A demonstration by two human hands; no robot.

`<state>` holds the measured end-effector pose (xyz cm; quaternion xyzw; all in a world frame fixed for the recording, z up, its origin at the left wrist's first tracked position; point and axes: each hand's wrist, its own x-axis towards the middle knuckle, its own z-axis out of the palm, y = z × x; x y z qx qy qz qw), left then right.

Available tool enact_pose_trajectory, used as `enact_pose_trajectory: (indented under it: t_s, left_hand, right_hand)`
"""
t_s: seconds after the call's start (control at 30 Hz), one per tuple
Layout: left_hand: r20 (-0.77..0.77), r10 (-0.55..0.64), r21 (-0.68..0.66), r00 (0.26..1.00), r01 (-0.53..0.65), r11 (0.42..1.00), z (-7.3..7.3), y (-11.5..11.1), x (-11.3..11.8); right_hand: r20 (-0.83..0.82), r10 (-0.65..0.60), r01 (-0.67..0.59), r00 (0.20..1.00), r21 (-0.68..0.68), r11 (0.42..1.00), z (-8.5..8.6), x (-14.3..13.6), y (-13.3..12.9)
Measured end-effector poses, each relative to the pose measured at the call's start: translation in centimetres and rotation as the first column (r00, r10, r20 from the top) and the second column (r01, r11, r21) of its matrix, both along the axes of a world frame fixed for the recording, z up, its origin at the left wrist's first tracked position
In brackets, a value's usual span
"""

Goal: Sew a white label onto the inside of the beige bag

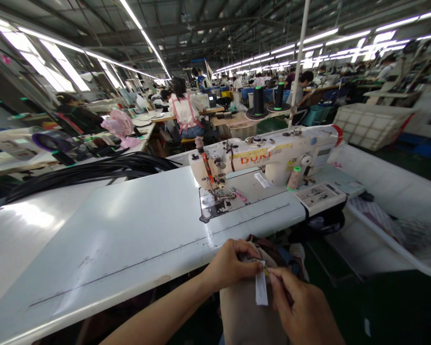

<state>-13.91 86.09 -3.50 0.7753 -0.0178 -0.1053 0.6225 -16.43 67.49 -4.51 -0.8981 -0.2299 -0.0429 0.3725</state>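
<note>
The left hand (232,263) pinches a white label (261,290) over beige cloth (239,311); the right hand (298,299) pinches beside it, on what is unclear

Left hand (233,263) and right hand (301,299) near each other, fingers (247,247) bent.
The left forearm (165,304) slants up from lower left, left thumb (250,270) stretched inward; opposite, right thumb (278,293) and forefinger (284,274) sit close.
</note>
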Motion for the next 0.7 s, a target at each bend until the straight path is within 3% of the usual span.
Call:
enact_pose_trajectory:
  t_s: [0.57, 0.7]
  left_hand:
    - [0.060, -0.006, 0.035, 0.998, 0.003, 0.999, 0.21, -0.08, -0.05]
    - [0.133, 0.041, 0.105, 0.990, -0.055, 0.993, 0.09, -0.33, -0.67]
  right_hand:
    - [0.024, -0.025, 0.025, 0.999, -0.027, 0.999, -0.47, 0.06, 0.40]
    - [0.033, -0.046, 0.047, 0.998, -0.042, 0.998, -0.48, -0.03, 0.50]
